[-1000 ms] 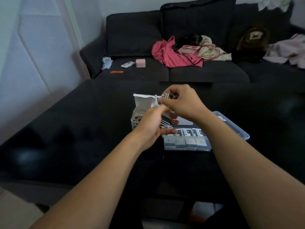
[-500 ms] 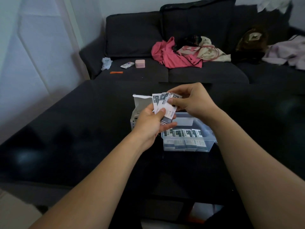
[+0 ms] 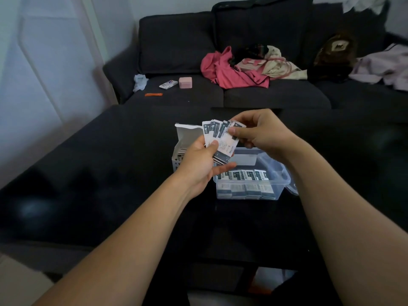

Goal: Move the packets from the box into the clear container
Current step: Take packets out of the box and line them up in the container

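Above the black table, my left hand (image 3: pixel 202 165) holds a fanned stack of white and dark packets (image 3: pixel 220 138) from below, thumb pressed on the front one. My right hand (image 3: pixel 258 131) pinches the top right of the same stack. Behind my left hand stands the white cardboard box (image 3: pixel 187 134) with its flap up and more packets inside. The clear container (image 3: pixel 271 173) sits right of the box, under my right wrist, with a row of packets (image 3: pixel 245 175) standing along its near wall.
The black table (image 3: pixel 110 173) spreads wide on both sides. A dark sofa (image 3: pixel 265 91) behind it carries pink clothes (image 3: pixel 229 69), a pink case (image 3: pixel 185 82), a small packet, an orange strip and other garments. The container's clear lid (image 3: pixel 293 188) lies at its right.
The stack of packets has come up out of the box and is now fanned between both hands, higher and nearer the container. My right hand shifted to pinch the stack's top.
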The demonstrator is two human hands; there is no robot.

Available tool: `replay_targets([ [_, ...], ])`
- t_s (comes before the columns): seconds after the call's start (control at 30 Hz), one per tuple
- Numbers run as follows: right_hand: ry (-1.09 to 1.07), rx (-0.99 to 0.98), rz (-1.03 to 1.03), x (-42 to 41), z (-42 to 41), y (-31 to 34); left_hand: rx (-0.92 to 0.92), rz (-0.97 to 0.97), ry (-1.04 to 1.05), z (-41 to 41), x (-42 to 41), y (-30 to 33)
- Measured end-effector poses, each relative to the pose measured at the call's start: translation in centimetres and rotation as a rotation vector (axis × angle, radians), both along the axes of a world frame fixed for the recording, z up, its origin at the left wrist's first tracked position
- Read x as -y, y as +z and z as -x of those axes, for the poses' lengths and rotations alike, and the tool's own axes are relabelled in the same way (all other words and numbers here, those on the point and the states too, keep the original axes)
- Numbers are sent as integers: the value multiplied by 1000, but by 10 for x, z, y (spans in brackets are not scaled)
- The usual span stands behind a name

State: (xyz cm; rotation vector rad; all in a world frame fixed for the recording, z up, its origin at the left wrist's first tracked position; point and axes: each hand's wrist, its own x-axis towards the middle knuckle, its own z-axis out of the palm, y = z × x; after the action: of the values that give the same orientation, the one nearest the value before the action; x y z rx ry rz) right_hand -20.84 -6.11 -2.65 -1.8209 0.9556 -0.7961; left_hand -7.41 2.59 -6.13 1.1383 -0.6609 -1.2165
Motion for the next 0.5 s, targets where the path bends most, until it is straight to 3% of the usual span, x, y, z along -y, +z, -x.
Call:
replay_targets([
  [0.23,40,-36,-55,-3,4,5,-3,-36,30,0,-1,1],
  [0.5,93,-140,-104,5,30,11,221,-47,42,0,2,-4],
])
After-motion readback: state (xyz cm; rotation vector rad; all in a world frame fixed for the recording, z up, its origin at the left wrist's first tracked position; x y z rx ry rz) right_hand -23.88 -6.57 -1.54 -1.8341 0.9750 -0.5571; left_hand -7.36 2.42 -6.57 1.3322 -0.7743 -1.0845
